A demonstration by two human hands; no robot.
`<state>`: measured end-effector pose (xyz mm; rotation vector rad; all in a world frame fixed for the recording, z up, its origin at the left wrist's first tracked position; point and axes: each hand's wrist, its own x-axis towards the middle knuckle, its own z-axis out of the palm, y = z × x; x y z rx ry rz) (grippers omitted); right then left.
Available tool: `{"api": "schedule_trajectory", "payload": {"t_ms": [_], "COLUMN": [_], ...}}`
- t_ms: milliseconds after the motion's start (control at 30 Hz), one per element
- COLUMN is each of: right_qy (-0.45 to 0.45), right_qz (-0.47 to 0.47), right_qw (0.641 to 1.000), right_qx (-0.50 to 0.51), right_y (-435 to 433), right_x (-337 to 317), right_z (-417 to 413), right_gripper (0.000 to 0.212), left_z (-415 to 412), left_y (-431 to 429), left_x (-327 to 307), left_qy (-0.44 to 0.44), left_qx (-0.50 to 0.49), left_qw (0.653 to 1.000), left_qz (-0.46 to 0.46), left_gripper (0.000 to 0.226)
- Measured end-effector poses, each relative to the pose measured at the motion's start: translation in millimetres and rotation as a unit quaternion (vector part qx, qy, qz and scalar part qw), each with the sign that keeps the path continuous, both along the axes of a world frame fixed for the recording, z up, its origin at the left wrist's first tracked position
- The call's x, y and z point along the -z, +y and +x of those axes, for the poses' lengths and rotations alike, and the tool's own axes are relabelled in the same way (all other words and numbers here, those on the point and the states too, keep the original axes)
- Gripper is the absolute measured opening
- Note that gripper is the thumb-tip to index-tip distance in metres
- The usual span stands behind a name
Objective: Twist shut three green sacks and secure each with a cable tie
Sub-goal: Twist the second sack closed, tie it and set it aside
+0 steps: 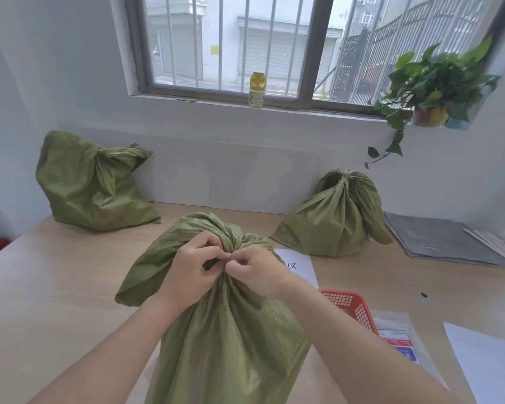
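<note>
A green woven sack (231, 339) stands upright on the wooden table right in front of me, its top gathered into a twisted neck. My left hand (191, 268) and my right hand (258, 271) both pinch that neck, fingertips meeting in the middle; whether a cable tie is between them is hidden. A second green sack (91, 188) leans on the wall at the back left, its mouth bunched. A third green sack (333, 220) sits at the back right, its neck cinched with a thin tie.
A red plastic basket (352, 307) lies just right of the near sack, beside a clear packet (397, 339) and white sheets (490, 363). Grey folders (438, 240) lie far right. A yellow jar (257, 90) and a potted vine (432, 91) stand on the window sill.
</note>
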<state>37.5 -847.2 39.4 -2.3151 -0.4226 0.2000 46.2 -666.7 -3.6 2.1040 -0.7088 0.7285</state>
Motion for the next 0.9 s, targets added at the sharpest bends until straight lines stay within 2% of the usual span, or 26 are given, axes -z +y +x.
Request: {"api": "schedule_trajectory", "payload": {"t_ms": [100, 233, 600, 700, 800, 900], "right_qy": [0.074, 0.098, 0.109, 0.073, 0.025, 0.035], "right_qz": [0.138, 0.187, 0.197, 0.144, 0.103, 0.133], "right_qw": [0.988, 0.977, 0.974, 0.987, 0.993, 0.980], "right_qx": [0.000, -0.019, -0.019, -0.003, 0.050, 0.141], "right_y": [-3, -3, -11, -12, -13, -13], "right_x": [2, 5, 17, 22, 25, 25], "right_z": [-2, -6, -10, -8, -6, -2], "right_gripper": [0.037, 0.041, 0.039, 0.037, 0.036, 0.035], "left_z": [-3, -1, 13, 16, 17, 12], "left_y": [0, 1, -7, -10, -13, -17], "left_x": [5, 18, 42, 49, 52, 47], "left_qy": [-0.024, -0.032, -0.032, -0.018, 0.021, 0.110], "left_qx": [0.001, -0.008, 0.001, -0.004, -0.018, -0.056], "left_qw": [1.000, 0.999, 0.999, 1.000, 1.000, 0.991], "left_qz": [-0.004, -0.017, -0.014, 0.004, 0.008, -0.057], "left_gripper": [0.005, 0.006, 0.011, 0.008, 0.004, 0.015]}}
